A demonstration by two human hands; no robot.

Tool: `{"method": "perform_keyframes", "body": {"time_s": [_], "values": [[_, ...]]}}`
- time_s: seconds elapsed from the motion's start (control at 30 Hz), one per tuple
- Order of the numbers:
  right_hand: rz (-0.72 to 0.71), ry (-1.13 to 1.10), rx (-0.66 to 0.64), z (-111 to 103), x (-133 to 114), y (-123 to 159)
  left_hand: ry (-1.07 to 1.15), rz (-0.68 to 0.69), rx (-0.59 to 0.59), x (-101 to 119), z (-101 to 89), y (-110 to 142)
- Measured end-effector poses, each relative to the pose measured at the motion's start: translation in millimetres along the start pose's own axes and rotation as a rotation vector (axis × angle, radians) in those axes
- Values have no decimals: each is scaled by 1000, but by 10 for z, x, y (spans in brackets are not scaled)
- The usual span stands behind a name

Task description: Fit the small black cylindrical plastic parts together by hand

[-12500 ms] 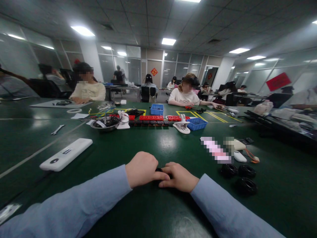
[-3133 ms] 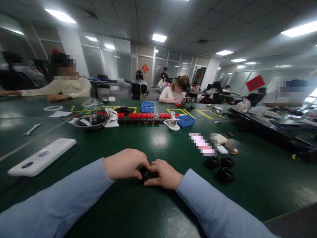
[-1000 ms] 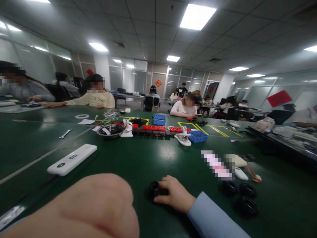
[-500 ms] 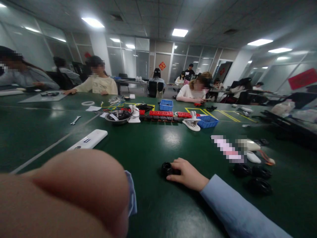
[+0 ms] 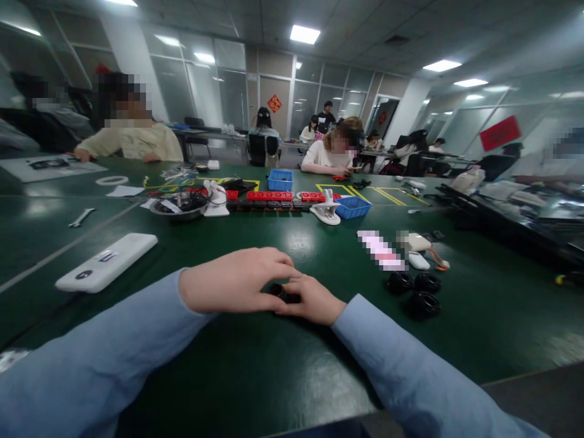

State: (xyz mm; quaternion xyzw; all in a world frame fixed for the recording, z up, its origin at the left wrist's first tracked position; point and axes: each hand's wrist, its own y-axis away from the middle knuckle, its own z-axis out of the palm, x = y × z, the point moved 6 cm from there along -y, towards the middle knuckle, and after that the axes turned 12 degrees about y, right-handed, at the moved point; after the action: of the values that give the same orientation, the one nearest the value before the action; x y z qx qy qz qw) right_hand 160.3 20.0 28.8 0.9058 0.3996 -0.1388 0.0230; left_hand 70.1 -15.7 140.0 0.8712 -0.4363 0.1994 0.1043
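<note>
My left hand [image 5: 237, 281] and my right hand [image 5: 312, 299] meet on the green table [image 5: 283, 359], both in light blue sleeves. Between their fingertips sits a small black round part [image 5: 278, 291], mostly hidden. The left fingers curl over its top and the right fingers close on its right side. Three similar black rings [image 5: 416, 291] lie on the table to the right, apart from my hands.
A white flat device [image 5: 107, 262] lies at the left. Farther back stand a metal bowl [image 5: 179, 207], red strips [image 5: 270, 196], two blue trays [image 5: 350, 207] and a white clip [image 5: 325, 211]. Several people sit at the far side. The table's edge runs at lower right.
My left hand, raised close to the camera half a second ago, has come back down onto the black part. The right hand stayed on it throughout.
</note>
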Motion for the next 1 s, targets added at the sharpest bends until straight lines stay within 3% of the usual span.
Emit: {"method": "perform_keyframes", "body": {"time_s": [0.13, 0.3, 0.57, 0.83, 1.0], "values": [[0, 27, 2, -5, 16, -5, 42, -70, -164, -355, 128, -47], [-11, 59, -9, -9, 3, -6, 82, -71, -233, -439, 221, -105], [-12, 43, 0, -6, 15, -17, -14, -31, -199, -510, 320, -234], [1, 22, -1, -9, 19, -14, -190, -255, -89, -546, 317, -245], [-15, 15, 3, 2, 22, -27, -318, -321, -30, -480, 319, -229]]}}
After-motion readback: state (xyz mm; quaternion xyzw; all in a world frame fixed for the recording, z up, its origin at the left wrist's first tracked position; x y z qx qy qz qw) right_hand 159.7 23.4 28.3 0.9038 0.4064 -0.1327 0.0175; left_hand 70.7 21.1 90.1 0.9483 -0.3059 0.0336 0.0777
